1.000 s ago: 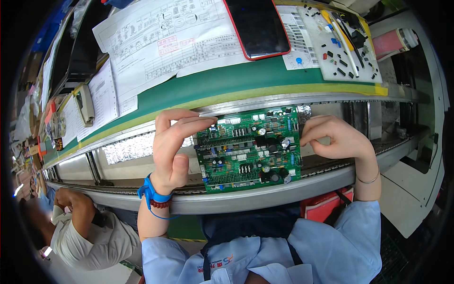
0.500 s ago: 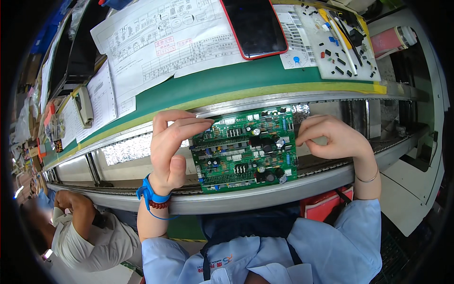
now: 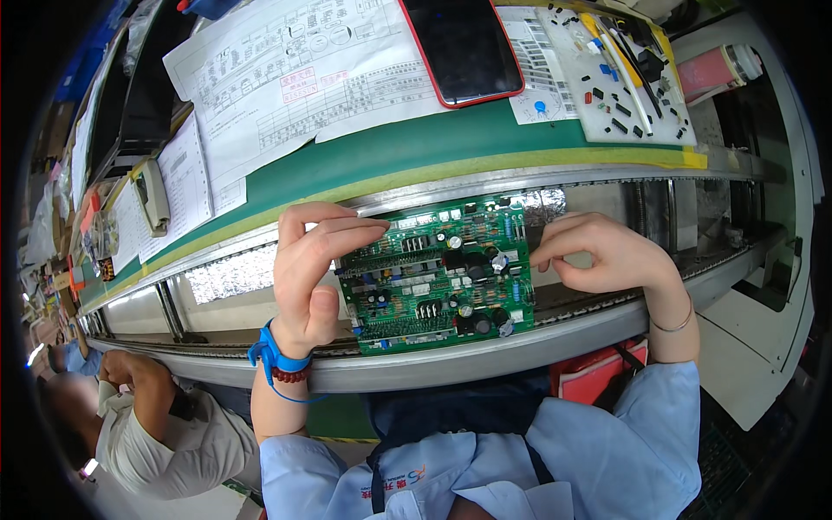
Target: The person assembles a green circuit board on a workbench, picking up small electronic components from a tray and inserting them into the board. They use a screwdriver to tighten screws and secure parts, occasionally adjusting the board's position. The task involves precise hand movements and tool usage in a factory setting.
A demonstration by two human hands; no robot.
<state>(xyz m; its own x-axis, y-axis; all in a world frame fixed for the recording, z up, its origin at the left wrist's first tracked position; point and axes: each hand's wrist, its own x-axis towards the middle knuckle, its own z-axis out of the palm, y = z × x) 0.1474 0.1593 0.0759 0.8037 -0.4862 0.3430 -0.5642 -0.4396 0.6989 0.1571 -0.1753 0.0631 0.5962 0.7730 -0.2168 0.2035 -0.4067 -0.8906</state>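
Note:
A green circuit board (image 3: 438, 276) with black capacitors and white connectors lies across the metal conveyor rails (image 3: 451, 364). My left hand (image 3: 314, 269) grips its left edge, fingers laid over the top corner and thumb by the lower side. A blue wrist strap (image 3: 276, 357) circles that wrist. My right hand (image 3: 600, 253) rests at the board's right edge, its fingertips touching the upper right corner. Whether it pinches the board or only touches it is unclear.
A green mat (image 3: 407, 156) behind the rails carries printed sheets (image 3: 295, 82), a dark phone in a red case (image 3: 464, 48) and a white tray of small parts (image 3: 620, 78). Another person (image 3: 160, 425) sits at lower left. A red bin (image 3: 598, 373) sits under the rail.
The board has slid a little to the left along the rails with both hands. My right hand moved left and its fingers curled in onto the board's corner.

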